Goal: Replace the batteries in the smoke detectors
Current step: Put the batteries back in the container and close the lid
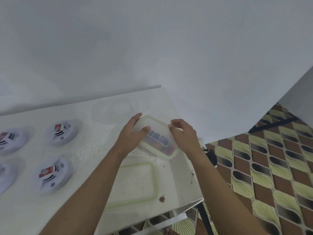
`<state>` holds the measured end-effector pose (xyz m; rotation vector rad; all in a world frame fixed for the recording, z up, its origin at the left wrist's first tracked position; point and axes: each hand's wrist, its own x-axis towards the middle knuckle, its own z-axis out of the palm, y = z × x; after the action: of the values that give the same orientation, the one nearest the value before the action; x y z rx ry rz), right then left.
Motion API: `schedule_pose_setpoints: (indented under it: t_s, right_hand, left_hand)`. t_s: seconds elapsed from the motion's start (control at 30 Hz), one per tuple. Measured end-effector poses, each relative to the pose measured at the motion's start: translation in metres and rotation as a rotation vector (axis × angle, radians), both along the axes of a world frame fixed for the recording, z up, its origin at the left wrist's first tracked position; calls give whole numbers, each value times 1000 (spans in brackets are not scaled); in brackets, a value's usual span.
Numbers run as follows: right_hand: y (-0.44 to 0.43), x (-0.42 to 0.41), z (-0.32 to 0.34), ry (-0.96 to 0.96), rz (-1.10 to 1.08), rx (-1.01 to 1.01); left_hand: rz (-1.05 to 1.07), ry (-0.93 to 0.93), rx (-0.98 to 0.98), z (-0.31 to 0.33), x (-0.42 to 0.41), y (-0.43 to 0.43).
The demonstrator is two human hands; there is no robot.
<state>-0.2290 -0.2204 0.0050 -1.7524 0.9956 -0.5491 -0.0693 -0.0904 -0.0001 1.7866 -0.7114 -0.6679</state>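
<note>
Soft, dim, even light, and a slightly blurred wide-angle frame.

Diffuse light seemed to fall from above, turning the white wall (152,48) a flat grey and leaving the white surface (98,119) pale and low in contrast. Shadows were faint: soft greyish halos round the smoke detectors (61,132) and a dim patch beneath the plastic container (157,138). Fine detail was smeared throughout, so the detectors' labels were unreadable and the container's contents showed only as dark smudges. The lens bent the surface's edges and stretched the leftmost detectors and the patterned floor (271,158) towards the borders. Colours looked muted, with a cool cast.
</note>
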Motion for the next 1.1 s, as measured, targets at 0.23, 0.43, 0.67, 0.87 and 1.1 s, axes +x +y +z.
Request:
schedule_pose_setpoints:
  t_s: [0.23, 0.43, 0.67, 0.87, 1.1]
  right_hand:
    - [35, -5, -19, -227, -157, 105]
    - [35, 0, -21, -220, -184, 57]
    - [17, 0, -15, -154, -66, 80]
    - [-4, 3, -10, -107, 157, 63]
    - [2, 0, -14, -191, -91, -14]
  left_hand:
    - [13, 9, -9, -7, 2, 0]
    - [0, 21, -3, -4, 4, 1]
    - [-50, -14, 77, 3, 7, 11]
    - [-131, -223, 128, 9, 5, 17]
    - [-127, -181, 151, 16, 3, 9]
